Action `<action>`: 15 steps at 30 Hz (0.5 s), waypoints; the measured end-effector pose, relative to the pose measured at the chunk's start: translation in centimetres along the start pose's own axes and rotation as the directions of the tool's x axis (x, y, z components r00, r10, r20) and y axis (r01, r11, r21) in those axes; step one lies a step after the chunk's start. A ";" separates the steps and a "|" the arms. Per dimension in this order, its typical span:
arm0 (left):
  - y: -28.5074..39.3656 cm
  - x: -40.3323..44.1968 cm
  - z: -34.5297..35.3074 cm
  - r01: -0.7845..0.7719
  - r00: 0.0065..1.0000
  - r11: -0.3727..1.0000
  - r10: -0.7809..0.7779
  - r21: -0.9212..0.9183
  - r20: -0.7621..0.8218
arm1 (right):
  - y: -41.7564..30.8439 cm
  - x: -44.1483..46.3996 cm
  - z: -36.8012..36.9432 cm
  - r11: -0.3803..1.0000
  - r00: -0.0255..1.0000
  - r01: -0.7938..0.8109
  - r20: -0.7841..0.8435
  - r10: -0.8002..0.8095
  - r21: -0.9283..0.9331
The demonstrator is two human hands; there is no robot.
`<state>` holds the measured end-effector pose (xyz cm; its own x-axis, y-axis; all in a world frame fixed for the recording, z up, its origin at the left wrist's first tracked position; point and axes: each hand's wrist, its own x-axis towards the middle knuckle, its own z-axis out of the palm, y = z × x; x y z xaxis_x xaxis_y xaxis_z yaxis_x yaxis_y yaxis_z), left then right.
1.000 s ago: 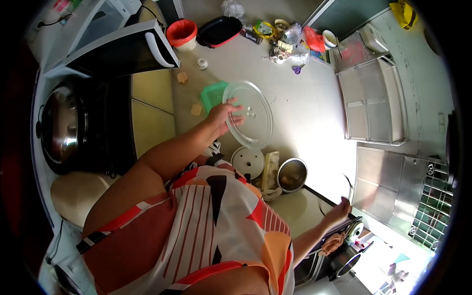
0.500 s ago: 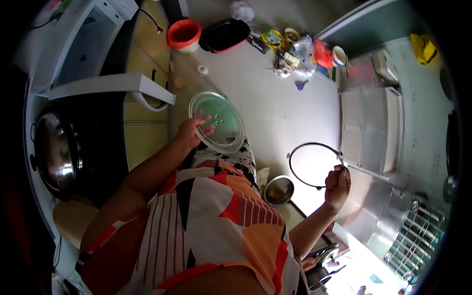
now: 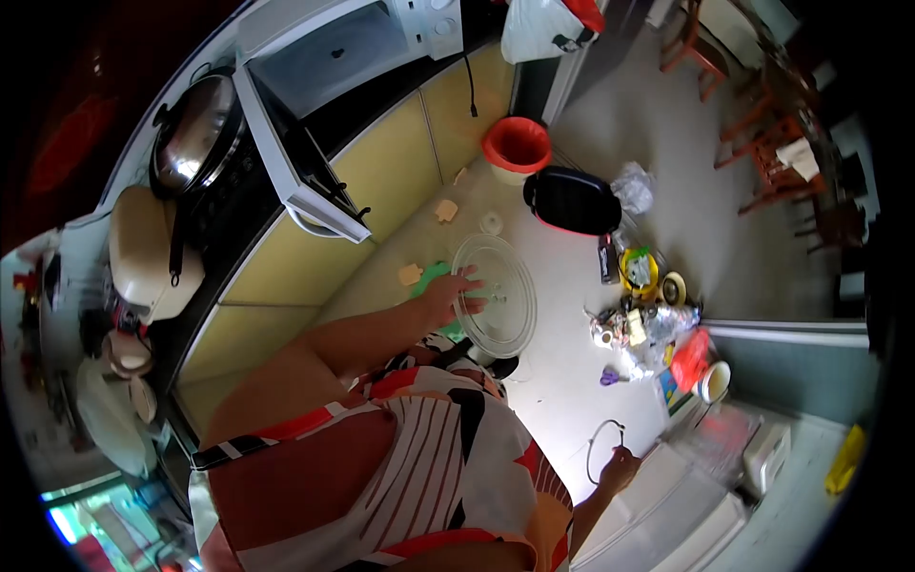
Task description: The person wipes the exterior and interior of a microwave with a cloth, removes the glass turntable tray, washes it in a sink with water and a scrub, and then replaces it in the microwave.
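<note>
My left hand (image 3: 452, 296) grips the round glass microwave turntable plate (image 3: 516, 319) by its near side, with the fingers spread against the glass. The plate is clear and lies above the floor in front of my body. Lower right, my right hand (image 3: 620, 469) is closed on a thin roller ring (image 3: 590, 457), seen tilted and nearly edge-on. Up at the left, a white microwave oven (image 3: 334, 59) stands on the counter. Its door (image 3: 282, 157) hangs open toward me.
A lidded metal pan (image 3: 195, 133) and a cream appliance (image 3: 143, 243) stand on the dark counter. On the floor are a red-lined bin (image 3: 516, 143), a black tray (image 3: 572, 202) and assorted clutter (image 3: 634, 329). Plastic drawers (image 3: 677, 505) stand lower right; wooden chairs (image 3: 701, 52) upper right.
My view has turned left, bringing the microwave and counter further into sight. Both hands still hold the plate and the ring; the ring now appears narrower and lower.
</note>
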<state>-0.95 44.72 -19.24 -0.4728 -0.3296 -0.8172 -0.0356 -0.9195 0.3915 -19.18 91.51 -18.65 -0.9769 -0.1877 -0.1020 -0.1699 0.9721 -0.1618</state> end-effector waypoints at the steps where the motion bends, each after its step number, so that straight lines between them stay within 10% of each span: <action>1: -0.1 -0.3 1.4 -0.002 1.000 0.999 0.003 -0.043 0.025 | -2.5 1.6 -2.9 0.990 0.990 -0.128 0.056 0.131 -0.062; 10: -0.6 -1.8 5.8 -0.129 0.990 0.958 0.108 -0.255 -0.094 | -9.8 18.5 -1.1 0.755 0.840 0.530 -0.118 -0.530 0.386; 15: 0.7 0.2 4.1 -0.243 0.967 0.901 0.194 -0.358 -0.168 | -24.7 22.0 -3.2 0.497 0.824 0.076 0.227 -0.520 0.865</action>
<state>-4.65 44.94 -17.38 -0.3158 -0.5326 -0.7852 0.3983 -0.8255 0.3998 -36.87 63.85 -13.72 -0.6870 -0.6918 -0.2223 -0.0461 0.3468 -0.9368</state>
